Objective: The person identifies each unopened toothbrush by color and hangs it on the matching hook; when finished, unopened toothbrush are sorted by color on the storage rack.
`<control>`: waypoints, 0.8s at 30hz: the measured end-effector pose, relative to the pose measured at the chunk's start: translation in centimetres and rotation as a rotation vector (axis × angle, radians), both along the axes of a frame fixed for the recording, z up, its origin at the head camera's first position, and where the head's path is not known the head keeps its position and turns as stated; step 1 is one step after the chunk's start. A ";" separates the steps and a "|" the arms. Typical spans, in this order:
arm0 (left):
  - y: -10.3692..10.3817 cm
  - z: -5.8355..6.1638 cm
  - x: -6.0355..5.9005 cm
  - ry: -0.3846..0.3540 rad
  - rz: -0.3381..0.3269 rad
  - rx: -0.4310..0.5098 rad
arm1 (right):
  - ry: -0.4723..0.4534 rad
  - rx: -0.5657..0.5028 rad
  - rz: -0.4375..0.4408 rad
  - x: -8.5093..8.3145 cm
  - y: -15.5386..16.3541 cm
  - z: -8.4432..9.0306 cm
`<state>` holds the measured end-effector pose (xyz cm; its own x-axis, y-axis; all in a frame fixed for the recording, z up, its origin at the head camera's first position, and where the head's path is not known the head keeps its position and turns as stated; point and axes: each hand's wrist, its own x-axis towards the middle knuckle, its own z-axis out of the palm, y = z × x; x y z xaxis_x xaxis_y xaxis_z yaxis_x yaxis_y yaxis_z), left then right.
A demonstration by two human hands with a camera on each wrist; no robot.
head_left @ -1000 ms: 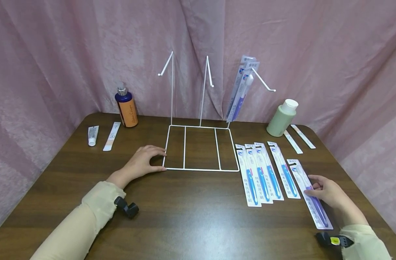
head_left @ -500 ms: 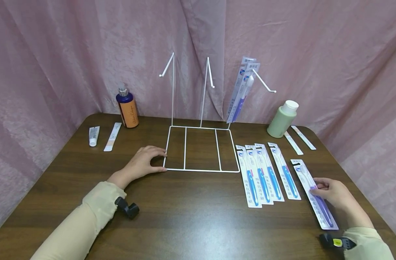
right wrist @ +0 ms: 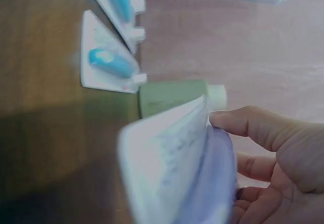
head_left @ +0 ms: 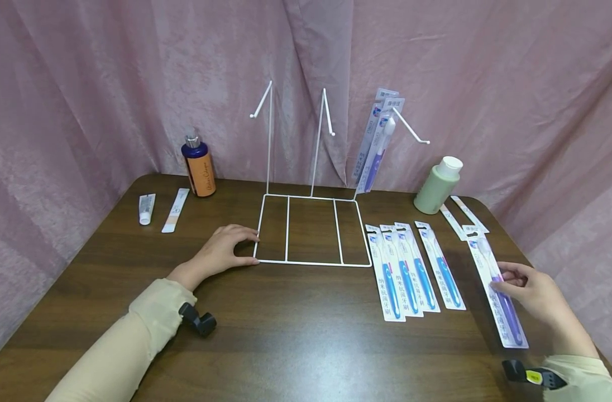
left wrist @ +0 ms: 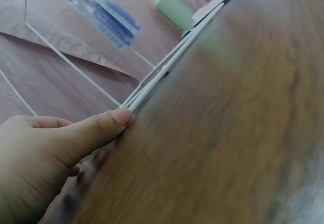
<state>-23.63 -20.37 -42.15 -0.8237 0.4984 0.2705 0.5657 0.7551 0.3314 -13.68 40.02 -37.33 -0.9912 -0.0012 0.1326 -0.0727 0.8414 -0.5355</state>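
My right hand [head_left: 534, 287] pinches a packaged purple toothbrush [head_left: 497, 287] by its right edge, between thumb and fingers. In the right wrist view the pack [right wrist: 177, 168] is tilted up off the brown table. At the left front corner of a white wire display rack [head_left: 313, 261], my left hand [head_left: 220, 248] grips the base, thumb at the front bar and fingers at the side bar. The left wrist view shows the thumb [left wrist: 101, 128] pressed at that corner. Two purple toothbrush packs [head_left: 378, 142] hang on the rack's right hook; its left and middle hooks bear nothing.
Several blue toothbrush packs [head_left: 401, 273] lie right of the rack. Behind them stands a green bottle [head_left: 436, 187], with two thin white sachets [head_left: 469, 213] beside it. At the left are an orange-and-blue bottle [head_left: 200, 170], a small tube [head_left: 146, 209] and another sachet [head_left: 175, 211].
My right hand has lifted the purple toothbrush pack off the table and moved it right and slightly away from me. The left hand stays at the rack's corner.
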 end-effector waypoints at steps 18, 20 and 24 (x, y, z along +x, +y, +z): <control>0.0 0.1 0.1 -0.012 0.009 -0.008 | 0.215 -0.053 0.051 -1.4 -4.5 6.7; 0.0 0.0 0.0 -0.011 0.005 -0.011 | 0.233 -0.060 0.059 -1.5 -5.2 7.3; 0.0 -0.1 0.0 -0.020 0.009 -0.005 | 0.253 -0.091 0.061 -1.9 -6.7 8.4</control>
